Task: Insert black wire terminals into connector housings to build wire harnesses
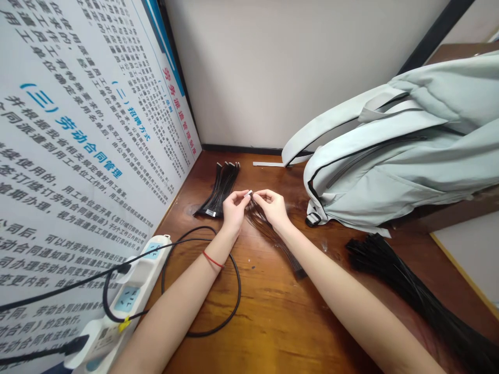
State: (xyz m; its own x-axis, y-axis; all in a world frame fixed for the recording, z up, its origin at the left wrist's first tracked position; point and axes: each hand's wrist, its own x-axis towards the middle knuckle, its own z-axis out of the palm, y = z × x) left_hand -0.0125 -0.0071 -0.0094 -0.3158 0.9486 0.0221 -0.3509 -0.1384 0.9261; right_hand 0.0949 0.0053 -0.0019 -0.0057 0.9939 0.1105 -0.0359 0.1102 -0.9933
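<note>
My left hand (234, 210) pinches a small white connector (248, 192) between thumb and fingertips. Right beside it, my right hand (273, 206) has its thumb and forefinger closed on thin dark wires at the connector's end. From there a dark wire harness (286, 250) runs down under my right forearm, its black far end on the table. Just left of my left hand lies a bundle of black wire harnesses (221, 187) with pale connectors at the top and a black-and-white end at the bottom. Exactly how the fingertips meet the wires is too small to make out.
A white power strip (152, 267) with plugged-in cords stands at the left. A black cable loop (238, 296) passes beneath my left forearm. At the right are a pale green backpack (421, 150) and a long black wire bundle (405, 291). A printed board (78, 130) borders the wooden table (265, 327).
</note>
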